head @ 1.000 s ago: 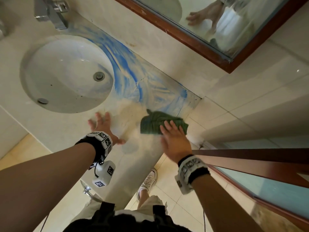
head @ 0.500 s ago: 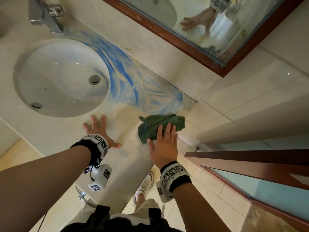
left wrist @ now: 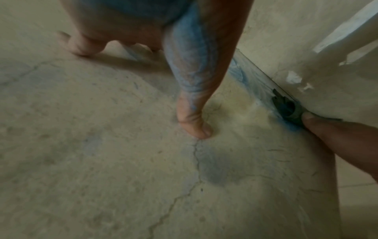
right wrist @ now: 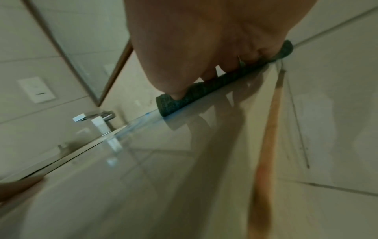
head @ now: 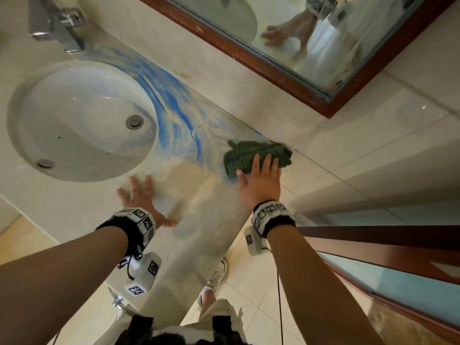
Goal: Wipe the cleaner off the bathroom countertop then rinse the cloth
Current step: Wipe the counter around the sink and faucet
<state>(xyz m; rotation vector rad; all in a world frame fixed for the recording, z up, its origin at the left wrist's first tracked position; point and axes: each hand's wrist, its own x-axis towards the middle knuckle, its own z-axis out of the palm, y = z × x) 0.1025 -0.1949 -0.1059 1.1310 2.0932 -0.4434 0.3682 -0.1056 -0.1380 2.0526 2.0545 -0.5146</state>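
Right hand (head: 258,181) presses straight fingers on the green cloth (head: 256,155) at centre right; left hand (head: 142,197) — fingers spread wide — rests on the countertop (head: 199,220).

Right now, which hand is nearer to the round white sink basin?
Left. The left hand lies flat on the beige stone countertop just below the round white sink basin's rim; the right hand presses the green cloth farther right.

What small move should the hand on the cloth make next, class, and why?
Probably sweep the green cloth left along the wall toward the sink. The right hand presses it flat at the countertop's back right corner, while blue cleaner streaks cover the strip between cloth and basin. The left hand rests flat on an already wiped patch.
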